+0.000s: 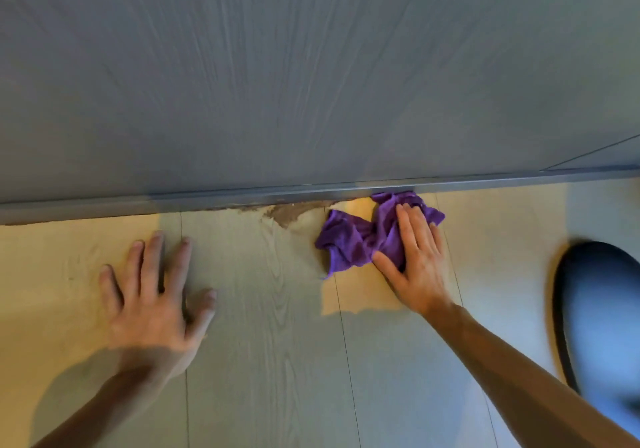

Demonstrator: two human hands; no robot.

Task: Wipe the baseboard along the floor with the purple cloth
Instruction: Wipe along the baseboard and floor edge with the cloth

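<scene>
A crumpled purple cloth (356, 239) lies on the wooden floor, its far edge bunched up against the grey baseboard (207, 200) that runs across the view under a grey panelled wall. My right hand (417, 257) presses flat on the cloth's right half, fingers pointing at the baseboard. Well to the left, my left hand (156, 295) rests flat on the floor with fingers spread, holding nothing.
A brown worn patch (289, 213) marks the floor at the baseboard's foot, just left of the cloth. A dark blurred shoe (599, 316) stands at the right edge. Light wood floorboards (270, 361) fill the lower half.
</scene>
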